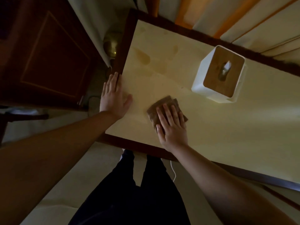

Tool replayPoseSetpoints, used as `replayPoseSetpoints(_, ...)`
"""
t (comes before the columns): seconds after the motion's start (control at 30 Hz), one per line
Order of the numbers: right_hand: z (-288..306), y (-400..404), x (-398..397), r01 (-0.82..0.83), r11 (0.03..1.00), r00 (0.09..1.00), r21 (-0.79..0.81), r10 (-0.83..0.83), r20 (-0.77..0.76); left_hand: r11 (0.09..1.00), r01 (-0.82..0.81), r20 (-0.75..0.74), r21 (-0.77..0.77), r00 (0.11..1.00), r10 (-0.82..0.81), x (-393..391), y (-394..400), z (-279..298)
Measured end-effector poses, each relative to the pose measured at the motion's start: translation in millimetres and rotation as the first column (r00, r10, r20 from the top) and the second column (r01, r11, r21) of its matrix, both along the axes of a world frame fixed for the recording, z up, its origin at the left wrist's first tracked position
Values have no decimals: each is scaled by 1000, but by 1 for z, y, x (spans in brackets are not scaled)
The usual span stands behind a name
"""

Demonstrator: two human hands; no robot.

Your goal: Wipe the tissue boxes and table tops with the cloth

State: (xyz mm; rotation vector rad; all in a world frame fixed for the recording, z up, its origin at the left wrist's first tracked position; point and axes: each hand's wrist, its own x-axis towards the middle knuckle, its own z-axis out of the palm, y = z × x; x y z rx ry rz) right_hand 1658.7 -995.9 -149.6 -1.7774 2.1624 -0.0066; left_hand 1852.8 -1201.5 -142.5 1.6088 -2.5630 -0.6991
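A cream table top (219,127) with a dark wooden border fills the right of the head view. My right hand (172,127) lies flat, fingers straight, pressing a folded brown cloth (160,105) onto the table near its front left part. My left hand (113,96) rests flat on the table's left edge, fingers straight and pointing away from me. A white tissue box (206,75) with a wooden top and a tissue poking from its slot stands upright to the right of and beyond the cloth. Faint brownish stains (144,57) mark the surface beyond my hands.
A dark wooden cabinet door (48,54) stands left of the table. A brass lamp base (112,44) sits in the gap between them. Striped curtains (243,21) hang behind the table. A white cable (173,171) dangles by my legs under the front edge.
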Motion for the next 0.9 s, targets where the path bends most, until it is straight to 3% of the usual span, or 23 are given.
replayPoseSetpoints(0.23, -5, -121, 31, 101, 995, 995, -7, -101, 3, 999, 6, -54, -42, 999, -9, -9, -35, -6)
replayPoseSetpoints(0.4, -12, -198, 29, 164, 980, 986, -117, -168, -23, 998, 40, -94, -55, 995, -46, -11, -42, -17)
replayPoseSetpoints(0.6, -10, -292, 23, 203, 971, 978, -125, -206, -12, 995, 57, -72, -83, 995, -63, -10, -45, -20)
replayPoseSetpoints(0.9, -3, -346, -12, 248, 964, 968, -93, -250, -15, 995, 53, -66, -88, 996, -59, -10, -46, -29)
